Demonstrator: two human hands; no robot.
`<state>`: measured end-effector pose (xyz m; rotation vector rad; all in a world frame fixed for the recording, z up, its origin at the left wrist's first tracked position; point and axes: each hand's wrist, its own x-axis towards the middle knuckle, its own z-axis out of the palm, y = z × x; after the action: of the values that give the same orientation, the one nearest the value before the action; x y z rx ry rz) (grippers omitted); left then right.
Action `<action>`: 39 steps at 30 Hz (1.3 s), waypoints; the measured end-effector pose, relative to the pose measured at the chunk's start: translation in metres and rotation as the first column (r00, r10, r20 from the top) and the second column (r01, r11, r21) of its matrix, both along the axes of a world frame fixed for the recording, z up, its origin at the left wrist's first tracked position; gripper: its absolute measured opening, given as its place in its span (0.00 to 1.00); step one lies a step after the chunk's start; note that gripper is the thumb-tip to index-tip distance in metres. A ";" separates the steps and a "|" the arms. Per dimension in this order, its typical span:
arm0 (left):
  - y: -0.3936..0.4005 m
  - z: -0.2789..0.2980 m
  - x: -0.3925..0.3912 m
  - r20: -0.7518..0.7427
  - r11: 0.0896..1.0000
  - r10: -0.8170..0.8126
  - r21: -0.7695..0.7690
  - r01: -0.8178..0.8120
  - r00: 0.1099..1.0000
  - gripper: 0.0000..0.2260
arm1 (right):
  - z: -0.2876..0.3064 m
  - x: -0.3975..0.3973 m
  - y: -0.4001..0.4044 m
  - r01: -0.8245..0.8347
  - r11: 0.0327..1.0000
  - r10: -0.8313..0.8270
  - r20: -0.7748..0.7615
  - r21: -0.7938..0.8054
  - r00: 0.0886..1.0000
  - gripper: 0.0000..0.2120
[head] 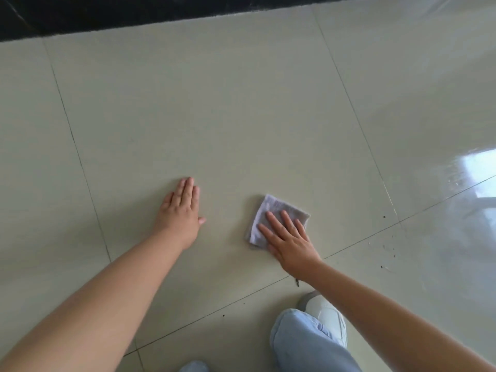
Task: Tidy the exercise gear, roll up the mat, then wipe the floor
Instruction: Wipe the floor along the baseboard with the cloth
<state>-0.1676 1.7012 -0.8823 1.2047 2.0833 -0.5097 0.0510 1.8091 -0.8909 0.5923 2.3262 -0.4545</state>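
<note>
Head: cloth (pixel 271 216) under (flat) right hand (pixel 291 241).

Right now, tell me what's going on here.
A person is crouched on a tiled floor, wiping it. The right hand presses flat on a folded grey cloth, while the left hand rests palm-down on the bare tile for support. Dark specks of debris lie to the right of the cloth. No mat or exercise gear is in view.

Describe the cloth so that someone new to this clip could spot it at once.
Start from the pale tiled floor below the black strip. Right of centre, the right hand presses flat on a small folded cloth. It is the only grey-lilac fabric; the left hand rests on bare tile.
</note>
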 end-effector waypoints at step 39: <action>0.157 0.005 0.014 -0.040 0.967 0.247 -0.052 -0.249 0.968 0.35 | -0.013 -0.082 0.184 0.000 0.999 -0.014 -0.300 -0.047 0.954 0.29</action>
<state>-0.1533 1.8586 -0.8774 0.8919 2.1938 -0.4706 -0.0307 1.9928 -0.9035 0.5402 2.5938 -0.6388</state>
